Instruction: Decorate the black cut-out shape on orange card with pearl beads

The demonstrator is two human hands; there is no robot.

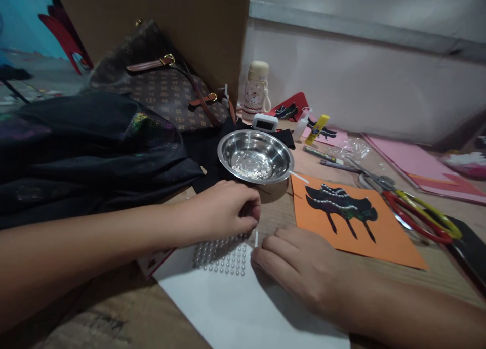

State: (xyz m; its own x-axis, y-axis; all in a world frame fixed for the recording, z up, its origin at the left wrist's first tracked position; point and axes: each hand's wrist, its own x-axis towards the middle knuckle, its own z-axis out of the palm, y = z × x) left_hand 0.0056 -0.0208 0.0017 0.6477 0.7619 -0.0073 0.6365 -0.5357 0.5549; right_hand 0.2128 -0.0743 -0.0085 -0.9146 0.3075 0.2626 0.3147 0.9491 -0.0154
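Note:
A sheet of adhesive pearls [227,263] in rows lies on white paper [243,313]. Above its far edge, my left hand [228,210] is closed, thumb and forefinger pinched together; whatever they hold is too small or hidden to name. My right hand [304,260] rests on the paper just right of the pearls, its fingers bent and pressed together with the tips hidden. Between both hands a thin white strip [256,238] shows. Right of them lies an orange card [395,237] bearing a black cutout shape [341,207] trimmed with pearl lines.
Beyond my hands stands a steel bowl [255,157] with small loose pieces inside. Scissors [417,212], a yellow glue stick [317,129] and pink paper [410,157] are rightward. A bottle [257,91] and digital timer [265,122] stand behind; a handbag [167,91] and black cloth [87,157] fill the left.

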